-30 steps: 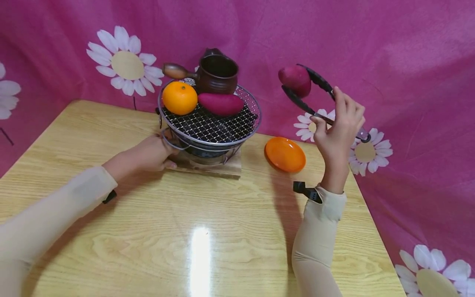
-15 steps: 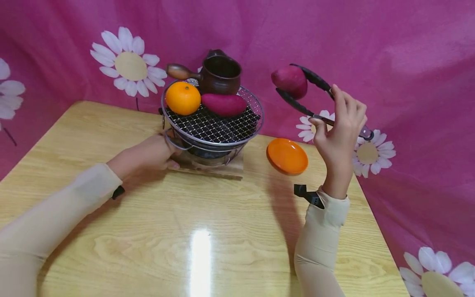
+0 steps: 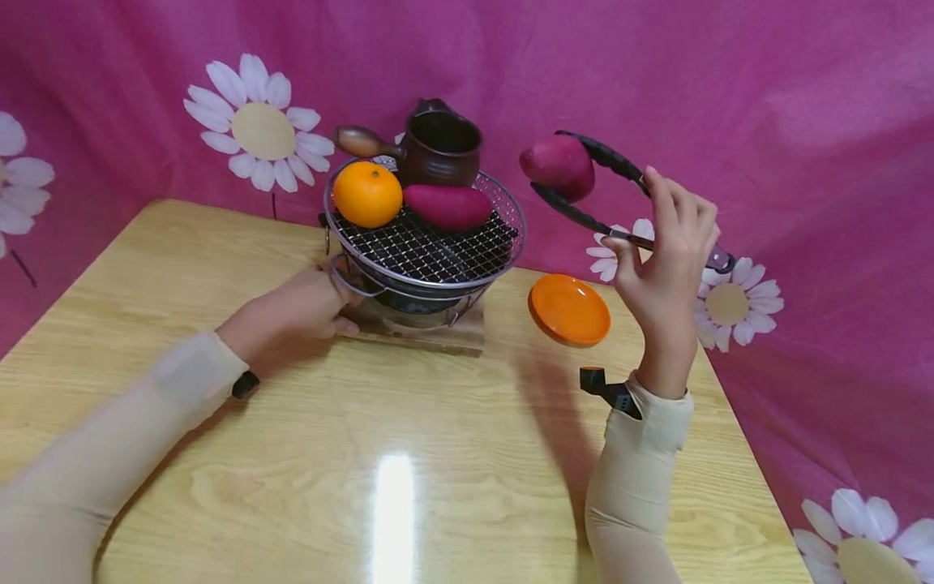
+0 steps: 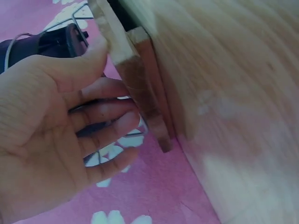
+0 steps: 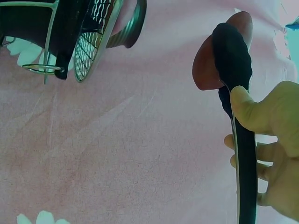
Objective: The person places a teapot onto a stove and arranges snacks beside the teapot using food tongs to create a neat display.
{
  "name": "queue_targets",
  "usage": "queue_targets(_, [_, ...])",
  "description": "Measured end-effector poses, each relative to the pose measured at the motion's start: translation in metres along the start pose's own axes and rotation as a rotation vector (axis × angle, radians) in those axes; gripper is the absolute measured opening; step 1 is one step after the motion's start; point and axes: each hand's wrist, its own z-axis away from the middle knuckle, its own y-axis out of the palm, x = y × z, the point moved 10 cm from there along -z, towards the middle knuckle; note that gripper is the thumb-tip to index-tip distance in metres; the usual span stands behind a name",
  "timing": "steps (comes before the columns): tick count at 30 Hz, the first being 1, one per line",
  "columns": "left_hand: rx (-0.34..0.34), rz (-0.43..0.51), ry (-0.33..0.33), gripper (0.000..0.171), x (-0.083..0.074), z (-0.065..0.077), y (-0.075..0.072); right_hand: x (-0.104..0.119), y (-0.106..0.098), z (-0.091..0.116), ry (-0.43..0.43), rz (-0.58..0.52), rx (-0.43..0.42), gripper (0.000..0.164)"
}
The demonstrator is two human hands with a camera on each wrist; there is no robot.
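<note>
In the head view my right hand holds black-tipped tongs up in the air, right of the grill. A purple sweet potato sits between the tong tips, level with the pot. My left hand is at the left end of the wooden board under the grill. In the left wrist view its thumb lies on the board and its fingers reach its edge. On the round charcoal grill's mesh rest a tangerine, a second purple sweet potato and a brown handled pot.
An orange plate lies on the wooden table, right of the grill and below the raised tongs. A pink cloth with white flowers hangs behind and to the right. The grill's wire handle juts out close over my left hand.
My right hand has carried the tongs and sweet potato a little left, closer to the grill. The view has shifted slightly; my left hand stays at the board.
</note>
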Motion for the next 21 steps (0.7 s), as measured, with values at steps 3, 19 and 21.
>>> queue_targets(3, [0.045,-0.079,-0.001,0.05,-0.006,0.001,0.003,0.002,0.001,0.0,-0.01,-0.007,0.008,0.062])
queue_targets(19, [0.17,-0.099,-0.024,0.065,-0.004,0.005,0.012,0.006,0.008,0.0,-0.019,-0.033,0.023,0.064])
queue_targets(21, [0.13,-0.078,-0.013,0.064,-0.002,0.004,0.01,0.008,0.009,0.0,-0.027,-0.033,0.021,0.063])
